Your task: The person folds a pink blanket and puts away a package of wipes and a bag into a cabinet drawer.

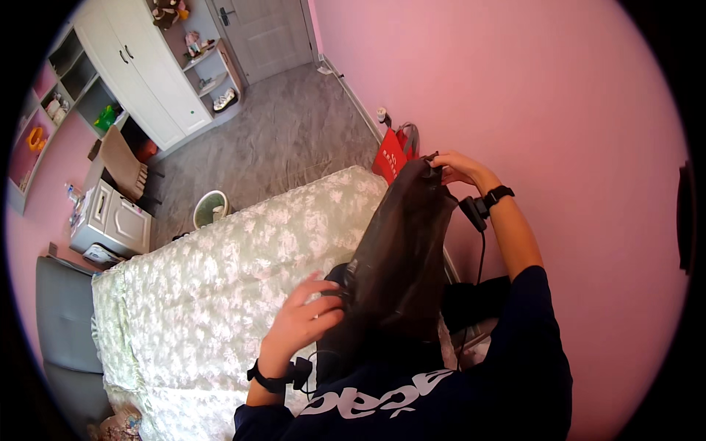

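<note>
A dark, thin plastic bag hangs stretched out in front of my body. My right hand grips its gathered top corner, up near the pink wall. Lower down, my left hand has its fingers curled at the bag's left edge; the fingertips are blurred, and whether they pinch the plastic is unclear. Each wrist wears a black strap with a small device and a cable. Behind the bag lies a bed with a pale floral cover, partly hidden by the plastic.
A red carrier bag stands between bed and wall. On the grey floor is a round bin. Beyond stand a chair, a white cabinet, a wardrobe and a door.
</note>
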`<state>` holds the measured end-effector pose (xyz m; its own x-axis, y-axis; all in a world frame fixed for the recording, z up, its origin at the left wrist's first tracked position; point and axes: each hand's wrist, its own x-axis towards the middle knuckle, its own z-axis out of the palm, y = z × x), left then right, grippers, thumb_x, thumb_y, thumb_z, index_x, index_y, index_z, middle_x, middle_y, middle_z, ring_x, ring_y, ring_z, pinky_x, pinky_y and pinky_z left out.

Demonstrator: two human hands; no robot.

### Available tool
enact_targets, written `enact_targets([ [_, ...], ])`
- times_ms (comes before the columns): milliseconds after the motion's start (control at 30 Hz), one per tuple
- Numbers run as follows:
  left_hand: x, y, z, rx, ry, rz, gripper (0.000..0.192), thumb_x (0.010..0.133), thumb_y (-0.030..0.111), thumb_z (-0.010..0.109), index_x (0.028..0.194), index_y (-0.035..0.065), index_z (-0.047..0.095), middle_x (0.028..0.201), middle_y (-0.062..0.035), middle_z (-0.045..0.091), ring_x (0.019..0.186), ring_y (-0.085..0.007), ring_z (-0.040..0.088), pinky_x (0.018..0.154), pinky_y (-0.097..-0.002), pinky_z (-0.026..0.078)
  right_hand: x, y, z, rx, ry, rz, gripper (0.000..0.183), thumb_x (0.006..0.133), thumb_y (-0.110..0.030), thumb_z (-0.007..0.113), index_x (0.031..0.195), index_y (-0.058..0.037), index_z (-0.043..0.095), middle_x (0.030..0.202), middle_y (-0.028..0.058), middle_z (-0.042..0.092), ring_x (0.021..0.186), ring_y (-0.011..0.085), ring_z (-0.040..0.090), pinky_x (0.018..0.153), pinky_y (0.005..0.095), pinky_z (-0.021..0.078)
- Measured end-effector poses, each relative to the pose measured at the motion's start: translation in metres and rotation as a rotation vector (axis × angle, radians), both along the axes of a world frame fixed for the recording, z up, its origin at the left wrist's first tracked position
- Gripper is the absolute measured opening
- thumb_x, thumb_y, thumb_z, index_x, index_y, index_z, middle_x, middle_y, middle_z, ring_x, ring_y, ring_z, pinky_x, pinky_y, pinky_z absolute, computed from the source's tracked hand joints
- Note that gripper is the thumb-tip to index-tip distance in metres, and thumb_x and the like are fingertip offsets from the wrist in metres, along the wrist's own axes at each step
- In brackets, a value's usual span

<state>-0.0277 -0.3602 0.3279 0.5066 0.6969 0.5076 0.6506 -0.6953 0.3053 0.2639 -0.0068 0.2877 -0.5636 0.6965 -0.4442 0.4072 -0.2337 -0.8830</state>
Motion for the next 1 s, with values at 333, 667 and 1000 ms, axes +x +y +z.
enact_targets([
  [333, -0.07, 0.044, -0.055, -0.217, -1.008, 0.69, 0.011, 0.083, 0.001, 0.048, 0.085, 0.0008, 0.059, 0.108, -0.0094, 0.054, 0.091, -0.0142, 0.053, 0.077, -0.0242, 0.043, 0.049, -0.106, 0.062, 0.117, 0.914, -0.28, 0.033, 0.087, -0.027, 0.05, 0.107, -0.0009, 0.053, 0.105, 0.0066, 0.055, 0.098, 0.0136, 0.051, 0.088, 0.0288, 0.0398],
  [667, -0.093, 0.068, -0.162, -0.411, -0.98, 0.838, 0.043, 0.068, -0.012, 0.05, 0.107, 0.005, 0.042, 0.087, -0.0058, 0.056, 0.078, -0.0116, 0.054, 0.07, -0.0227, 0.043, 0.054, -0.136, -0.055, 0.511, 0.329, -0.429, 0.026, 0.073, -0.002, 0.067, 0.096, 0.0027, 0.056, 0.089, -0.0025, 0.051, 0.08, 0.0092, 0.051, 0.07, 0.0234, 0.0432],
  [1000, -0.074, 0.066, -0.162, -0.378, -0.905, 0.801, 0.024, 0.073, -0.008, 0.046, 0.093, 0.0024, 0.054, 0.069, -0.0046, 0.052, 0.06, -0.0088, 0.052, 0.048, -0.0244, 0.047, 0.059, -0.178, -0.096, 1.148, -0.327, -0.532, 0.02, 0.067, 0.004, 0.062, 0.083, -0.0013, 0.052, 0.086, 0.0129, 0.052, 0.079, 0.0326, 0.053, 0.067, 0.037, 0.0443],
])
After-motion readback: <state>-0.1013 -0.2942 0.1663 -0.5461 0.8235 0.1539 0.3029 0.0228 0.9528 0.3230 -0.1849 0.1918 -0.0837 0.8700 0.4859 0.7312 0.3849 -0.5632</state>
